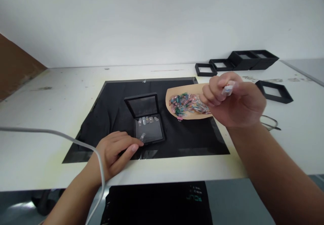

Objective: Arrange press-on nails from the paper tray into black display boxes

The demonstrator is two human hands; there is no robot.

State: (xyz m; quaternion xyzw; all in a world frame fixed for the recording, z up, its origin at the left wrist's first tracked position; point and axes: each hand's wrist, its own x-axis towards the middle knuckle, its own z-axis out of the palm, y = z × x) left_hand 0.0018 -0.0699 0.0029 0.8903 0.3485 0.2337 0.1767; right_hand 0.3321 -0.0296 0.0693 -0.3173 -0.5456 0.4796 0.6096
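Note:
My right hand (229,98) is raised over the right end of a beige board, its thumb and fingers pinching a small shiny press-on nail (228,89). My left hand (118,150) lies on the black mat with fingers loosely stretched, the index fingertip at the front left corner of an open black box (150,134). The box's clear-windowed lid (143,106) stands tilted back. Inside, several press-on nails (147,120) form a row along the back, and a single clear nail (142,137) lies near the front left. A colourful pile of nails (186,103) covers the beige board (172,92).
The black mat (113,100) is taped onto a white table (50,103). Black frame boxes (253,59) stand by the wall, with another black frame (274,91) at the right. Eyeglasses (270,123) lie behind my right wrist. A grey cable (76,140) crosses over my left forearm.

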